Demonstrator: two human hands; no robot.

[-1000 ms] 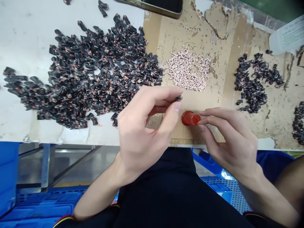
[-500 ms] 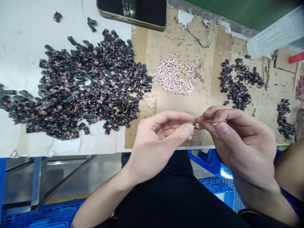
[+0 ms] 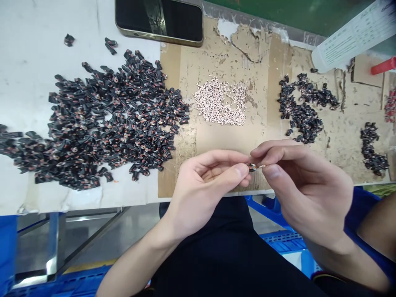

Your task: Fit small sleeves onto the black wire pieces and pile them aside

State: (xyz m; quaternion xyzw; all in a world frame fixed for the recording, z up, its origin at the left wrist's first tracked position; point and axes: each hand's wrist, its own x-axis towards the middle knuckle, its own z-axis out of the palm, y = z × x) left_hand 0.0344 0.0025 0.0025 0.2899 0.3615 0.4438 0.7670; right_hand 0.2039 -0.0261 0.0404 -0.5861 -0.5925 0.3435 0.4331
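Over the table's front edge, my left hand (image 3: 213, 177) pinches a small black piece (image 3: 253, 167) with an orange and bright metal end between thumb and fingertips. My right hand (image 3: 300, 181), thumb against forefinger, grips a tiny copper-coloured metal part (image 3: 262, 166) close to the end of that black piece. Whether the two parts touch I cannot tell. Behind my hands lies a flat heap of tiny copper-coloured parts (image 3: 219, 103) on the cardboard. A large heap of black pieces (image 3: 123, 115) with orange spots spreads to the left.
A phone (image 3: 159, 20) lies at the back. Smaller clusters of black pieces (image 3: 305, 119) are on the right, with another cluster (image 3: 373, 148) farther right. A translucent container (image 3: 349, 39) and a red object (image 3: 383, 66) stand behind them. Another person's arm (image 3: 379, 218) shows at the right edge.
My right hand has moved slightly left, bringing the copper-coloured part closer to the black piece and in line with it. The camera view has shifted a little.
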